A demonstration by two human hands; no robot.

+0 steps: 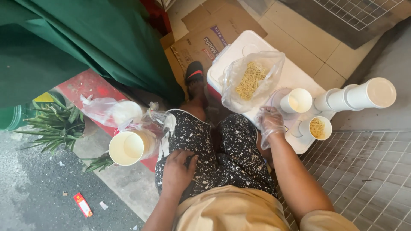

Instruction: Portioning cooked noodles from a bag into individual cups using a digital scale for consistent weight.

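My right hand (pixel 269 124), in a clear plastic glove, hangs at the near edge of a white cooler lid (pixel 295 75) and holds nothing that I can see. Just beyond it a clear plastic bag of yellow noodles (pixel 250 79) stands open on the lid. To the right of my hand stand an empty white paper cup (pixel 297 100) and a cup with noodles in it (pixel 317 127). My left hand (pixel 176 171) rests flat on my left thigh, on black trousers speckled white.
A stack of white cups (pixel 359 96) lies on its side at the right. Another stack of cups in a plastic bag (pixel 128 145) lies at my left, by a potted plant (pixel 58 124). Green cloth (pixel 85 42) hangs at upper left; a wire grid (pixel 368 171) lies at right.
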